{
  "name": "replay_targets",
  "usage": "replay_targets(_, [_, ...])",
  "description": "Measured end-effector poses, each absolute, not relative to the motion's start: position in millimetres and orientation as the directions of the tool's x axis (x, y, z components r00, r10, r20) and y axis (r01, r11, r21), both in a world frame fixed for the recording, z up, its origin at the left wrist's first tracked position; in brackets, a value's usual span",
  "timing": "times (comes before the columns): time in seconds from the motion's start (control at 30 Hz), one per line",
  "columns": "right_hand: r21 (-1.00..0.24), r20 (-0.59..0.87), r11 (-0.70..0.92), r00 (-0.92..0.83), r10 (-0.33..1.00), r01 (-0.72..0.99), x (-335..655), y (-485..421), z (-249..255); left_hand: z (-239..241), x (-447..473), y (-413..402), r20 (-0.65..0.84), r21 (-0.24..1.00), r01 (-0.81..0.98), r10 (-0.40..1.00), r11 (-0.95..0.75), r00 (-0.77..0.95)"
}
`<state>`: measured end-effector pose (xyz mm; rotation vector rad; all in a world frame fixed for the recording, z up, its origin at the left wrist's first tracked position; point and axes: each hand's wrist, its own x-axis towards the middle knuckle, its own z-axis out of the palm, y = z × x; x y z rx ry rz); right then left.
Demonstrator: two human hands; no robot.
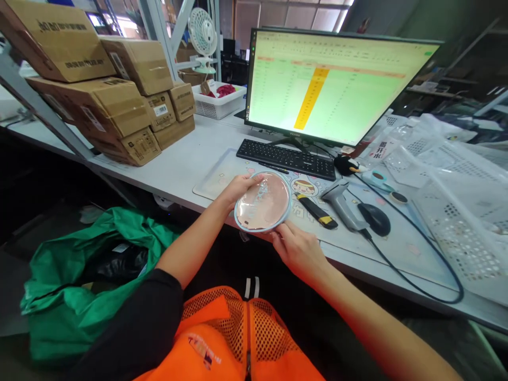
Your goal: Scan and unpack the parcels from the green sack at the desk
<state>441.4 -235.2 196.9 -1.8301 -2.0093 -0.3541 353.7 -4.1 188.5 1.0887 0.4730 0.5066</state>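
A round, flat case with a shiny, see-through top, pale lettering and a light blue rim is held over the desk's front edge. My left hand grips it from the left, the thumb lying on its top face. At the lower right rim, my right hand has its fingers closed on the edge. What lies inside the case cannot be made out. Just right of it, a black and yellow utility knife lies on the desk mat, beside a grey barcode scanner.
A black keyboard and a monitor stand behind the case. A mouse and the scanner's cable lie to the right, before white plastic baskets. Cardboard boxes are stacked at left. An open green bag sits below the desk.
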Motion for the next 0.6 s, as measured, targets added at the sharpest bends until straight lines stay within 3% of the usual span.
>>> replay_targets(0.1, [-0.26,0.425,0.073,0.046,0.904,0.963,503.5,-244.8,209.8,182.5,367.7,14.9,-0.117,0.984,0.012,0.584,0.18,0.803])
replay_targets(0.23, [-0.253,0.656,-0.33,0.412,0.632,0.909,628.4,-279.3,216.2,184.0,392.3,39.0,-0.061,0.957,0.207,0.553,-0.205,0.831])
replay_targets(0.33, [-0.266,0.645,-0.509,0.543,0.537,0.819,701.0,-307.3,190.7,189.2,414.7,45.8,0.019,0.902,0.217,0.537,-0.374,0.843])
replay_targets(0.47, [-0.322,0.513,-0.569,0.645,0.566,0.756,737.5,-326.4,146.5,195.2,445.0,57.3,0.159,0.801,0.222,0.556,-0.555,0.816])
replay_targets(0.6, [-0.328,0.542,-0.534,0.618,0.57,0.779,744.0,-327.6,129.9,198.3,472.6,91.6,0.28,0.698,0.314,0.649,-0.644,0.707])
